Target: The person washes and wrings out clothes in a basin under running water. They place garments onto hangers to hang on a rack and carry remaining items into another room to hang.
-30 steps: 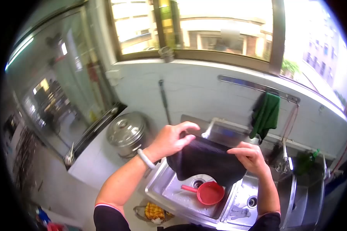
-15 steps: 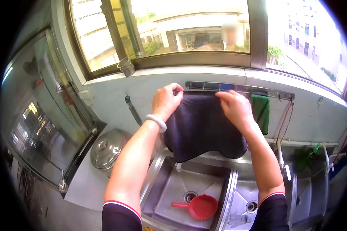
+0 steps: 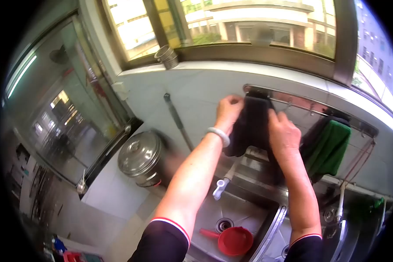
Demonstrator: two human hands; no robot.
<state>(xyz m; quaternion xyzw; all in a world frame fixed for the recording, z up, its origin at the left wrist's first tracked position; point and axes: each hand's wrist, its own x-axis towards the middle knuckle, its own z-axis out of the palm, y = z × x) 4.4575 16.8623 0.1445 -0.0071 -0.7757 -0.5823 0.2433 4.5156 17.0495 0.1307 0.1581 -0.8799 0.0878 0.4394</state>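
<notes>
A dark cloth (image 3: 251,122) hangs from the left part of the metal wall rail (image 3: 292,98). My left hand (image 3: 229,112), with a pale bangle on the wrist, is at the cloth's upper left edge, fingers pinched together. At its right edge is my right hand (image 3: 284,130), fingers curled against the fabric; its fingertips are partly hidden. Below, a white tap (image 3: 220,188) stands over a steel sink (image 3: 244,203), and a red ladle (image 3: 235,241) lies in the basin near the drain.
A green cloth (image 3: 334,148) hangs farther right on the rail. A lidded steel pot (image 3: 139,153) stands at the left beside a glass door. On the window sill is a metal cup (image 3: 167,56). A rod (image 3: 177,118) leans on the wall.
The dark cloth, held spread out between my hands earlier, now hangs narrower over the rail. Both hands have come closer together, and the view has shifted.
</notes>
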